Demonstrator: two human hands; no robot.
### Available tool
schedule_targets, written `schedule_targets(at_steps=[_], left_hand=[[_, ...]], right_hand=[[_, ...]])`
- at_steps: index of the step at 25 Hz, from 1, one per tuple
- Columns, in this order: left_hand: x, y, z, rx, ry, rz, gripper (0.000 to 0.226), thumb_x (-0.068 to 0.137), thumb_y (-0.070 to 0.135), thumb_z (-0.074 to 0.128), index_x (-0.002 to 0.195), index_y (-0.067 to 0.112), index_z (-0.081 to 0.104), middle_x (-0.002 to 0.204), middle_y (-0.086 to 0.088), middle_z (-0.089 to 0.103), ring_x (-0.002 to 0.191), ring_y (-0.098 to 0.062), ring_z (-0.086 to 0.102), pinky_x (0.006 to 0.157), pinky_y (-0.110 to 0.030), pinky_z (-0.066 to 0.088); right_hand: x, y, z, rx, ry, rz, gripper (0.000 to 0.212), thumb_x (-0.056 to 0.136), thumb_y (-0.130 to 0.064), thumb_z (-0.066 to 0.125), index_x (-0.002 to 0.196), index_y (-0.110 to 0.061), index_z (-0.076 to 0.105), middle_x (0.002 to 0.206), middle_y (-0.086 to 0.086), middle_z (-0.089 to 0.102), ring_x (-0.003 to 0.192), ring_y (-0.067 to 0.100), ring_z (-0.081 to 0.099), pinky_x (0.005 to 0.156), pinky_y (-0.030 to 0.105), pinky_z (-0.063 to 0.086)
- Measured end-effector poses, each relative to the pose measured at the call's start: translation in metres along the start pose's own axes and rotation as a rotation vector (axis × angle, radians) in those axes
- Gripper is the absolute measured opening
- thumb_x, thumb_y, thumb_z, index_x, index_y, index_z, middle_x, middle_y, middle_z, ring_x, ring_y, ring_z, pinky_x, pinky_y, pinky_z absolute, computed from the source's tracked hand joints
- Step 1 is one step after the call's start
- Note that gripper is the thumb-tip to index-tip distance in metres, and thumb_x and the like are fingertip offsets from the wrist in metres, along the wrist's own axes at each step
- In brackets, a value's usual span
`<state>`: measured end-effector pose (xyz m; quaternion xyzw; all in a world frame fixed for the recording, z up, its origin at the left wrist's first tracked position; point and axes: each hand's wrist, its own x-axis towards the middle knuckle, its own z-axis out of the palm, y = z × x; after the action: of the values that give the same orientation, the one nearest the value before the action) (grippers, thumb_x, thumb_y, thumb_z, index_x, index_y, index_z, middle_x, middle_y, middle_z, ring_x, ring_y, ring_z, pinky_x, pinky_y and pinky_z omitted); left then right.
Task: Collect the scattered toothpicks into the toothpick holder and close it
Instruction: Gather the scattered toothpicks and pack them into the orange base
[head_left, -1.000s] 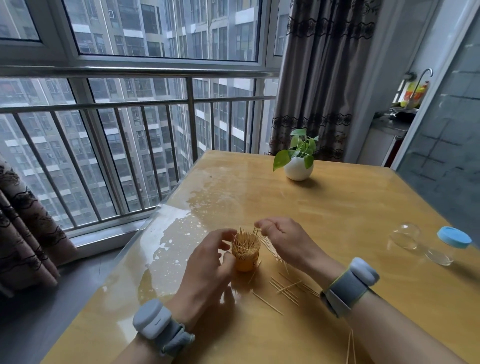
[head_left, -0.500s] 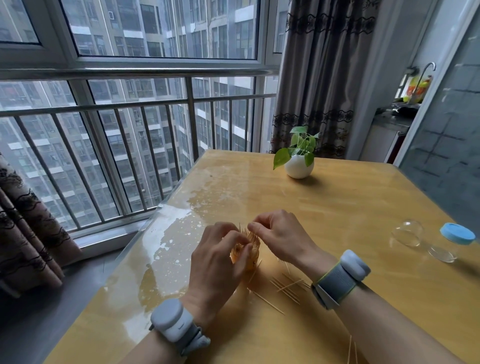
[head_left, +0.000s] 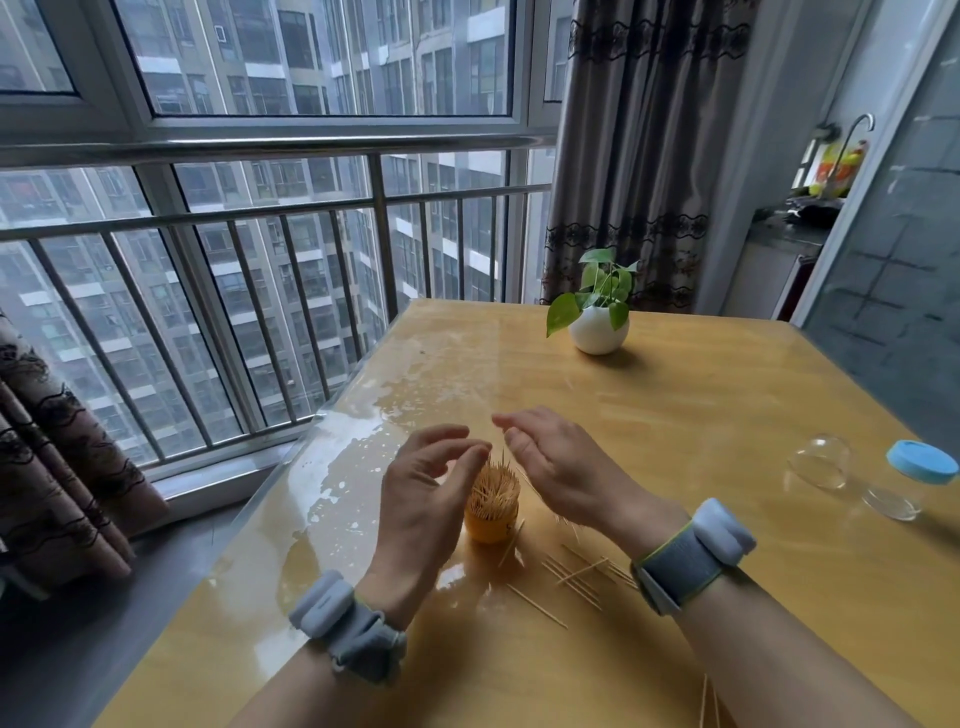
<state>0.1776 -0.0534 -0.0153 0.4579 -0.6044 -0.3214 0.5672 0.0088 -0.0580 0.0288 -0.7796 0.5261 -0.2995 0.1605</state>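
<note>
The toothpick holder (head_left: 492, 522), a small yellow cup, is seen upright on the wooden table (head_left: 727, 426), close to the near-left part of the surface. It is packed with toothpicks standing on end, their tips bristling above the rim; no lid is on it.

The left hand (head_left: 423, 499) is held just left of the holder, fingers loosely curved and spread, nothing gripped. Whether the thumb side touches the cup cannot be told. The right hand (head_left: 561, 467) is raised just right of and above the holder, palm turned toward it, fingers extended and relaxed, nothing held. Grey bands are worn on both wrists.

Loose toothpicks (head_left: 571, 577) are noted lying flat on the table to the right of the holder's base, several crossed over one another (one leans near the base itself). A few more are seen at the bottom edge of the view.

Well apart, at the right edge of the table, a clear dome-shaped cover (head_left: 820, 462) and a clear jar with a blue cap (head_left: 922, 462) are recorded. A potted plant (head_left: 597, 312) stands at the far side.
</note>
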Motion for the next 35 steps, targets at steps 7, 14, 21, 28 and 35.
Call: schedule_targets(at_steps=[7, 14, 21, 28, 35], left_hand=[[-0.016, 0.0, 0.007, 0.075, -0.104, -0.043, 0.074, 0.086, 0.057, 0.052, 0.151, 0.038, 0.023, 0.133, 0.012, 0.052, 0.117, 0.0, 0.054, 0.097, -0.032, 0.048], [-0.007, -0.009, 0.016, 0.272, -0.249, -0.05, 0.118, 0.061, 0.061, 0.081, 0.153, 0.032, 0.012, 0.114, 0.006, 0.064, 0.099, -0.008, 0.065, 0.09, -0.024, 0.052], [-0.001, -0.016, 0.023, 0.216, -0.256, 0.048, 0.119, 0.068, 0.04, 0.087, 0.155, 0.032, 0.006, 0.128, 0.006, 0.058, 0.113, -0.005, 0.058, 0.101, -0.03, 0.048], [0.0, -0.013, 0.026, 0.583, -0.206, 0.367, 0.043, 0.086, 0.052, 0.061, 0.122, 0.029, 0.06, 0.11, 0.011, 0.064, 0.094, -0.006, 0.058, 0.081, -0.032, 0.053], [-0.001, -0.013, 0.022, 0.59, -0.214, 0.421, 0.029, 0.098, 0.045, 0.043, 0.098, 0.027, 0.065, 0.12, 0.01, 0.064, 0.091, -0.01, 0.063, 0.076, -0.029, 0.053]], right_hand=[[0.006, 0.049, -0.001, -0.344, -0.152, 0.373, 0.043, 0.097, -0.035, 0.046, 0.126, -0.006, 0.058, 0.129, 0.016, 0.056, 0.122, 0.032, 0.05, 0.102, 0.038, 0.042], [-0.004, 0.04, 0.013, -0.524, -0.252, 0.259, 0.044, 0.092, -0.048, 0.056, 0.114, -0.01, 0.054, 0.118, 0.014, 0.057, 0.111, 0.033, 0.052, 0.089, 0.037, 0.042], [0.001, 0.029, 0.002, -0.541, -0.312, 0.376, 0.016, 0.092, -0.02, 0.058, 0.098, -0.007, 0.065, 0.112, 0.017, 0.065, 0.104, 0.036, 0.061, 0.071, 0.03, 0.04], [0.019, 0.013, -0.004, -0.585, -0.447, 0.399, 0.006, 0.09, -0.016, 0.06, 0.089, -0.011, 0.062, 0.101, 0.011, 0.062, 0.1, 0.03, 0.062, 0.07, 0.029, 0.042], [0.021, 0.037, 0.001, -0.44, -0.457, 0.38, 0.031, 0.078, -0.031, 0.071, 0.06, -0.008, 0.059, 0.056, 0.001, 0.047, 0.053, 0.018, 0.044, 0.049, 0.028, 0.035]])
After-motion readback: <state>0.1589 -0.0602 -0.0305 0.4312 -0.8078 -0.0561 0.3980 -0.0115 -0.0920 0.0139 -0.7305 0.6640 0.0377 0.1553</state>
